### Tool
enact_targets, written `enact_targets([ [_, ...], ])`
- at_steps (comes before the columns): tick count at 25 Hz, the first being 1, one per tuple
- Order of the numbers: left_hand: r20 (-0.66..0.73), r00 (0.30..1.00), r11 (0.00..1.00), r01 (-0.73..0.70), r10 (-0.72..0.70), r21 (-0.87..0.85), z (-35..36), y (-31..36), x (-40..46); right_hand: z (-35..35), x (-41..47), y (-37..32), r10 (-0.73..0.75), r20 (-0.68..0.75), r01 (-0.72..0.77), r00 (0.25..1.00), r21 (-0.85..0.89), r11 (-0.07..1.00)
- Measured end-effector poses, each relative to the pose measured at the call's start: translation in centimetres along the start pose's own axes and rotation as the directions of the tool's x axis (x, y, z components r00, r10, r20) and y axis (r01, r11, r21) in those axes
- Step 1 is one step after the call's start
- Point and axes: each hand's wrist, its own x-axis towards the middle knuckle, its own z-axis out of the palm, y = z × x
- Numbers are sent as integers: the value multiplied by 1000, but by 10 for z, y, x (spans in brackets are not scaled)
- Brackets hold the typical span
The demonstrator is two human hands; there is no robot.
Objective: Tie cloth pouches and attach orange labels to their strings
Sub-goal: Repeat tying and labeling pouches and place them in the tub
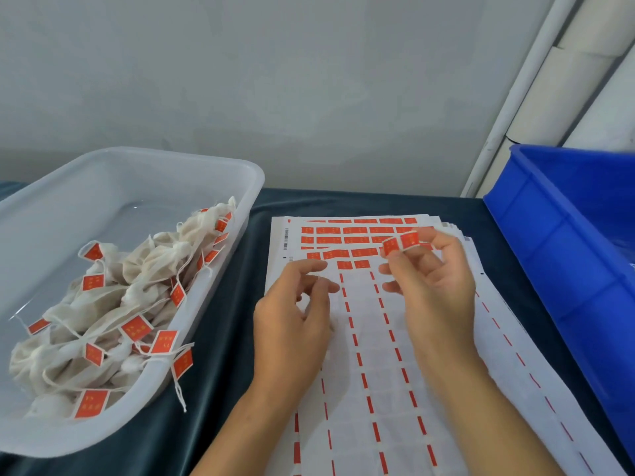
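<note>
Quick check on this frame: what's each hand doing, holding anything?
Left hand: fingers loosely curled; whether it pinches a string cannot be told.
Right hand: pinches a peeled orange label at its fingertips.
</note>
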Motion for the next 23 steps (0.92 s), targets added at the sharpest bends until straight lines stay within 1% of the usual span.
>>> enact_targets([
  [4,123,990,996,-66,73,-62,2,8,-9,-1,-16,13,60,141,-74,988,91,993],
  [6,159,983,991,-80,96,-104,2,9,-11,-3,-21,19,93,179,-118,979,139,983],
  [9,178,978,985,-82,109,-153,1,9,-10,-5,-23,24,127,225,-174,966,202,964],
  [12,190,970,972,-113,153,-205,1,10,-10,-8,-21,27,129,305,-216,944,272,938],
  [15,202,962,957,-130,186,-261,-1,12,-11,-8,-22,28,124,383,-249,915,295,922],
  [18,213,958,944,-121,192,-307,-1,13,-12,-9,-23,29,133,404,-271,905,307,912],
  [23,205,970,945,-62,133,-322,-1,15,-12,-12,-21,31,146,358,-249,922,261,933],
])
